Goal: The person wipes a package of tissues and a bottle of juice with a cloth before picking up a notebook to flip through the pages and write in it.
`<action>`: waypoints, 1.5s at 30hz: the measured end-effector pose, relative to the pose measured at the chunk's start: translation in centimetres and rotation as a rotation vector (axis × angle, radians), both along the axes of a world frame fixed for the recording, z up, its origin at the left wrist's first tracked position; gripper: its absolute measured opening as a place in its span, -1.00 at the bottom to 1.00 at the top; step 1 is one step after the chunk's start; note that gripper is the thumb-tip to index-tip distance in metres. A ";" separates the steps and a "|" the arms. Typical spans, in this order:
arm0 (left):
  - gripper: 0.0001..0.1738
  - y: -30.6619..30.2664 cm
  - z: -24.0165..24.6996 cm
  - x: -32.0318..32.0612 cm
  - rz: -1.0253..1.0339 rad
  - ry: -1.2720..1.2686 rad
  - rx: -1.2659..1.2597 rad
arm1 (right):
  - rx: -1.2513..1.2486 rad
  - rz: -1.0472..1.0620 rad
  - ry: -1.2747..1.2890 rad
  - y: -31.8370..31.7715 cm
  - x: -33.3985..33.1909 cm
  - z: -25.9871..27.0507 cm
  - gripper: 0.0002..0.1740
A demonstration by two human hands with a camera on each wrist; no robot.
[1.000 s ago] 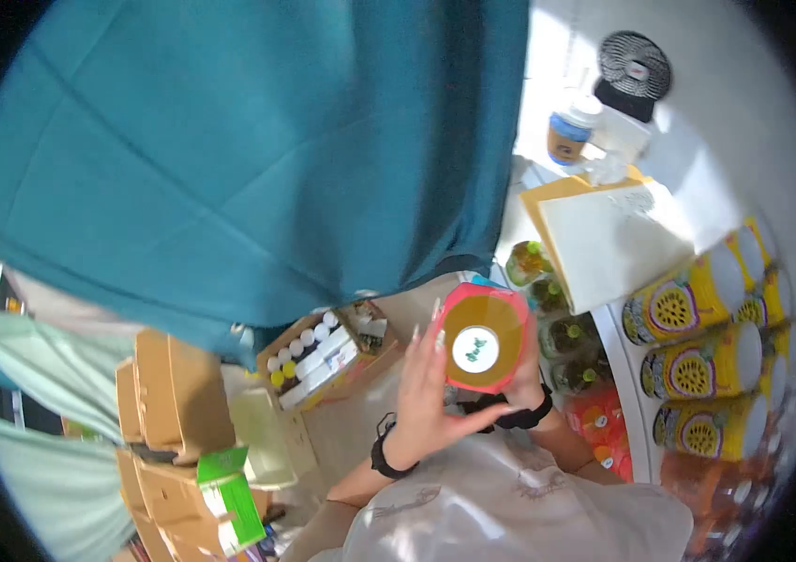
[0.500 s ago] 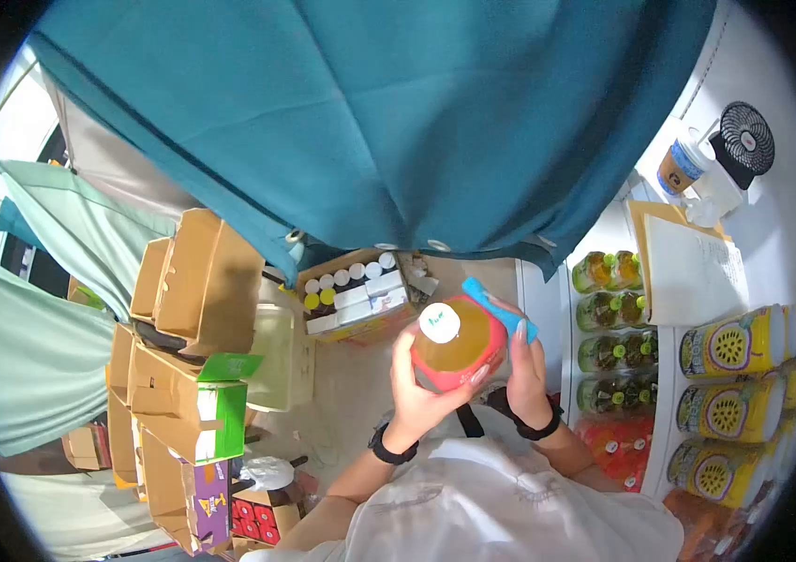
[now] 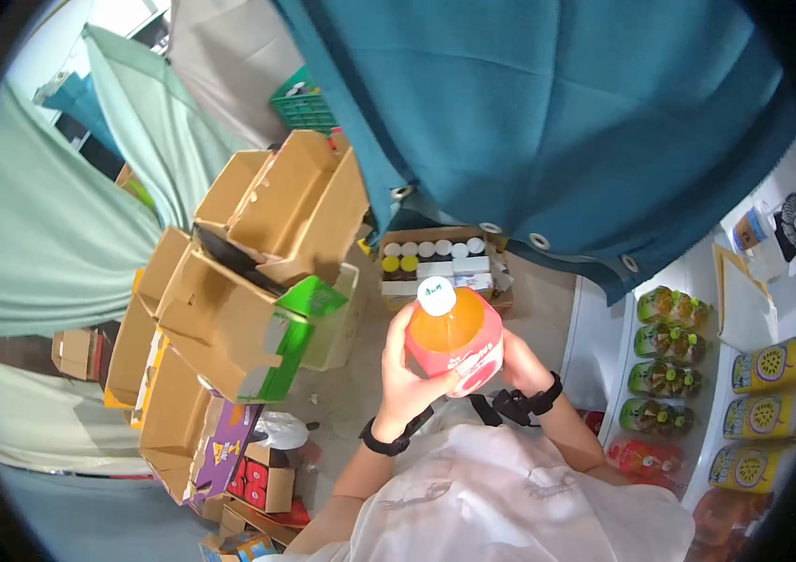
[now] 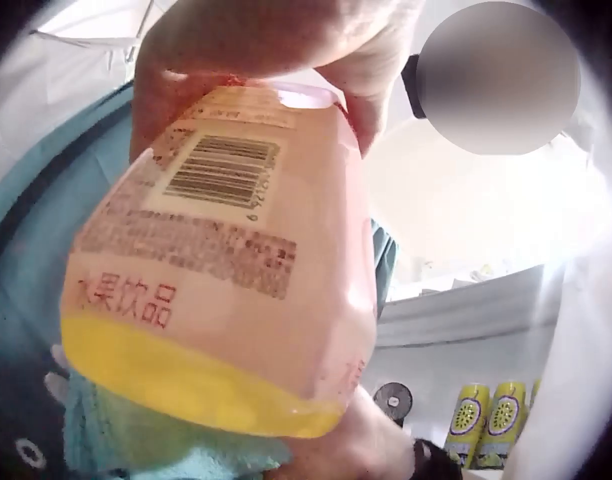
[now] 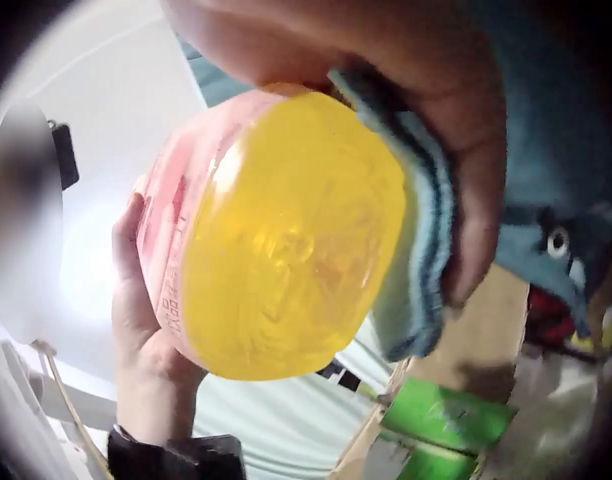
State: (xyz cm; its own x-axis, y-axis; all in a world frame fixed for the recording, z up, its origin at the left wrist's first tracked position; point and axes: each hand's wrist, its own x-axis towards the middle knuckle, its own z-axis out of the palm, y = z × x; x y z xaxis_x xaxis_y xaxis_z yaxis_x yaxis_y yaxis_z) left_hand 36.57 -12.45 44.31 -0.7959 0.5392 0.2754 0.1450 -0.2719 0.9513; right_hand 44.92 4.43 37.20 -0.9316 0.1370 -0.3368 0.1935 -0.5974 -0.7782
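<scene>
A large bottle of orange drink (image 3: 454, 328) with a white cap and pink label is tilted in front of the person's white shirt. The left hand (image 3: 405, 382) grips it round the upper side, thumb across the label. Behind its lower end is the right hand (image 3: 521, 365), partly hidden by the bottle in the head view. In the right wrist view, that hand's fingers curl over a folded blue cloth (image 5: 426, 240) held against the bottle's yellow-looking base. A barcode faces the left wrist camera.
Open cardboard boxes (image 3: 220, 309) are stacked at left. A carton of white- and yellow-capped bottles (image 3: 431, 250) stands on the floor beneath a teal curtain (image 3: 548, 122). On the right, shelves carry rows of green-labelled bottles (image 3: 665, 377) and yellow cans (image 3: 763, 417).
The bottle has turned from cap facing the camera to label facing up. The left hand has gone from spread fingers to gripping it. The cloth has gone behind the bottle; the view has swung left.
</scene>
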 end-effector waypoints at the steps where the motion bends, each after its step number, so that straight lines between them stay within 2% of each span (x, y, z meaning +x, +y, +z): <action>1: 0.00 -1.2 0.1 -0.7 -0.002 0.008 -0.001 | -0.097 0.051 0.002 -1.2 -0.8 0.5 -0.50; 3: -0.02 -4.1 1.6 -2.6 -0.112 0.109 -0.136 | -0.291 0.144 0.001 -3.5 -2.4 1.8 -0.49; 5: -0.07 -6.0 3.7 -4.2 -0.229 0.147 -0.265 | -0.294 0.159 0.072 -5.5 -4.2 -1.2 -0.49; 8: -0.10 -7.2 5.3 -5.8 -0.284 0.309 -0.376 | -0.258 0.155 0.204 -8.0 -5.8 -0.3 -0.48; 9: -0.10 -7.6 5.4 -6.3 -0.210 0.479 -0.358 | -0.286 0.132 0.208 -8.5 -6.5 0.8 -0.47; 12: -0.06 -9.0 6.1 -7.4 0.016 0.714 -0.608 | -0.297 0.093 0.154 -8.9 -9.1 1.4 -0.46; 17: -0.23 -9.1 9.6 -9.7 0.257 0.818 -0.678 | -0.245 0.111 0.168 -9.1 -13.5 2.4 -0.47; 20: -0.29 -9.9 10.8 -12.1 0.278 0.800 -0.752 | -0.255 0.073 0.137 -10.1 -17.2 3.6 -0.55; 21: -0.35 -10.3 11.1 -12.8 0.329 0.793 -0.733 | -0.285 0.072 0.123 -10.2 -18.4 3.3 -0.56; 24: -0.36 -11.7 11.5 -15.5 0.342 0.753 -0.653 | -0.392 0.107 0.082 -10.8 -23.5 3.5 -0.58; 26: -0.47 -12.3 11.5 -17.6 0.415 0.676 -0.633 | -0.298 0.035 0.032 -11.4 -26.2 4.6 -0.59; 28: -0.58 -13.1 11.3 -19.6 0.483 0.600 -0.610 | -0.240 0.034 0.126 -12.7 -29.0 6.0 -0.59; 29: -0.72 -13.3 11.7 -21.0 0.503 0.532 -0.620 | -0.207 0.030 0.174 -13.1 -30.3 6.4 -0.59; 32: -0.78 -14.3 11.2 -26.4 0.569 0.413 -0.532 | -0.314 0.031 0.170 -14.3 -35.0 3.3 -0.50; 34: -0.82 -14.7 10.0 -29.6 0.544 0.374 -0.398 | -0.210 0.029 0.171 -14.6 -37.6 2.8 -0.48; 35: -0.81 -14.8 9.6 -30.8 0.544 0.329 -0.398 | -0.157 0.027 0.168 -14.6 -38.6 2.5 -0.46; 38: -0.77 -13.5 7.2 -34.2 0.554 0.396 -0.351 | 0.186 -0.222 0.251 -13.0 -40.5 0.2 -0.43; 40: -0.76 -13.1 5.4 -36.1 0.516 0.425 -0.445 | 0.116 -0.236 0.331 -11.4 -40.8 -0.9 -0.34; 42: -0.75 -12.5 3.2 -37.9 0.460 0.461 -0.499 | 0.153 -0.242 0.170 -10.6 -40.4 -1.7 -0.39; 45: -0.70 -12.0 0.7 -39.8 0.444 0.414 -0.578 | 0.265 -0.128 0.231 -10.5 -40.3 -3.7 -0.37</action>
State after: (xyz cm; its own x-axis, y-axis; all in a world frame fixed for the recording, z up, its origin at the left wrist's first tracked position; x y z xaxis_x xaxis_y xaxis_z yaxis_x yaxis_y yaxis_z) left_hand -3.24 -24.42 45.05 -0.8630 0.3457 0.3684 0.4917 0.4070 0.7698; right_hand 4.60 -6.05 33.51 -0.9484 0.3118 -0.0569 -0.0686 -0.3770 -0.9237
